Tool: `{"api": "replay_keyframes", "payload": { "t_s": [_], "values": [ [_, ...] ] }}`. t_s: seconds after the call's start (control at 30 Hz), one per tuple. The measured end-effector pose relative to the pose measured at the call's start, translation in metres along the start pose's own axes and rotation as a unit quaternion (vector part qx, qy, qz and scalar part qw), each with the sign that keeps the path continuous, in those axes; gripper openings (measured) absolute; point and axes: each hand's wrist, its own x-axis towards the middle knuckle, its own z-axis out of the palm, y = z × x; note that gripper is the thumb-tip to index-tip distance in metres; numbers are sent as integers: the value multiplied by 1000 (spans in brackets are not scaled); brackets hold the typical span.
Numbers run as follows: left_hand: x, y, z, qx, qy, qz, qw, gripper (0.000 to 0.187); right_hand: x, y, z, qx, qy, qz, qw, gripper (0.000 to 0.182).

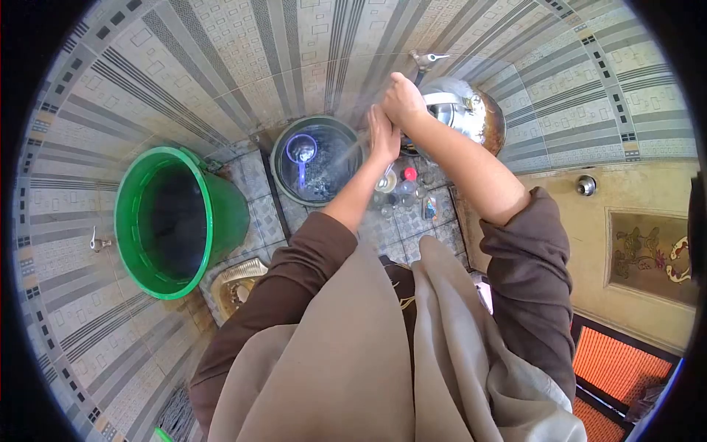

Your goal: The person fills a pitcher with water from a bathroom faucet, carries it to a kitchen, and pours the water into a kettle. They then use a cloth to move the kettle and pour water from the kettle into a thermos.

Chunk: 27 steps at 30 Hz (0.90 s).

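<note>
My left hand (pixel 384 135) is held up with its fingers stretched out, close against my right hand. My right hand (pixel 404 102) is closed, just above it; whatever its fingers hold, if anything, is hidden. Below and left of them stands a round basin (pixel 275 163) of water with a purple dipper (pixel 302 149) in it. What looks like a stream of water slants into the basin from beside my left hand. A shiny metal pot (pixel 471 118) is right behind my right hand. Glasses and jars (pixel 405 193), one with a red lid (pixel 410 174), stand on the tiles below my hands.
A large green tub (pixel 208 214) with dark contents stands at the left. A wall tap (pixel 428 59) is above the pot, another tap (pixel 99 241) on the left wall. A metallic tray (pixel 250 269) lies near the tub. At right is a yellowish panel (pixel 589 228) with a round knob (pixel 586 185).
</note>
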Motion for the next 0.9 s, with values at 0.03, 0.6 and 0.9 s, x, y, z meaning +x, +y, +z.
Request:
{"api": "replay_keyframes", "payload": {
  "t_s": [0.03, 0.6, 0.9],
  "values": [
    [-1, -1, 0, 0, 1, 0, 1000, 52, 1, -1, 1, 0, 1, -1, 1000, 21],
    [-4, 3, -17, 9, 37, 38, 999, 33, 1, -11, -18, -13, 7, -18, 1000, 19],
    [-7, -4, -21, 28, 38, 23, 999, 36, 5, -17, -22, -17, 7, -23, 1000, 19]
  ]
}}
